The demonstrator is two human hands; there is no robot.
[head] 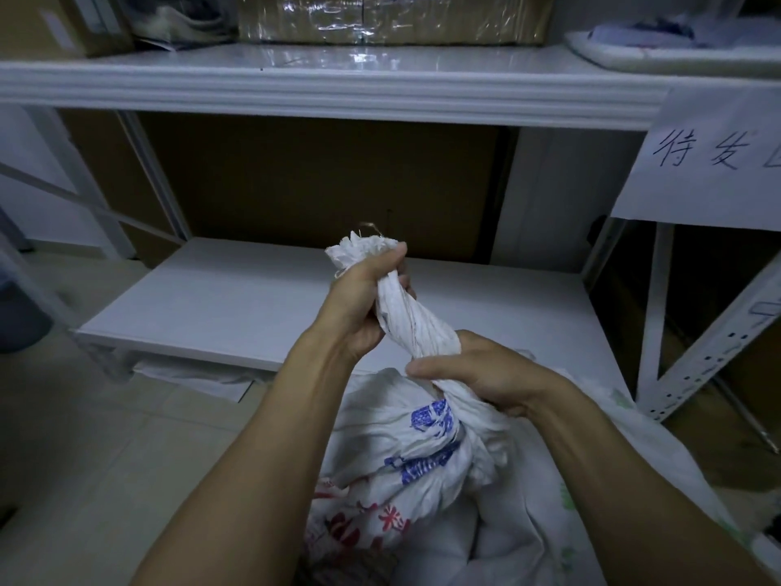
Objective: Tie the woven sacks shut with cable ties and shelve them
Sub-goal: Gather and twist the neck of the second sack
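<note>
**Shelving ahead, sack neck gripped by both hands**

White metal shelving fills the far side of my view. Its upper shelf point(338, 86) carries a tape-wrapped cardboard box point(393, 14), and the lower shelf point(236, 306) sits beyond the hands, backed by brown cardboard point(317, 184). A paper sign point(710, 158) with handwritten characters hangs from the upper shelf at the right. Pale floor tiles point(84, 437) lie to the left.

I see the woven sack point(422, 458) near the camera at bottom centre, white with blue and red print, its body lying between the two forearms. Its top is gathered and twisted into a rope-like neck point(405, 319) that rises toward the lower shelf.

The left hand point(359, 298) is closed round the far end of the neck. Its fingers curl about the fabric, and the frayed mouth pokes out just past the fist. The right hand point(477, 374) grips the neck lower down, nearer and to the right, where the twist meets the bulging body. Its thumb points left across the fabric.

The hands are apart, with a stretch of twisted neck showing between them. More white fabric point(591, 480) with faint green print lies under the right forearm.
</note>
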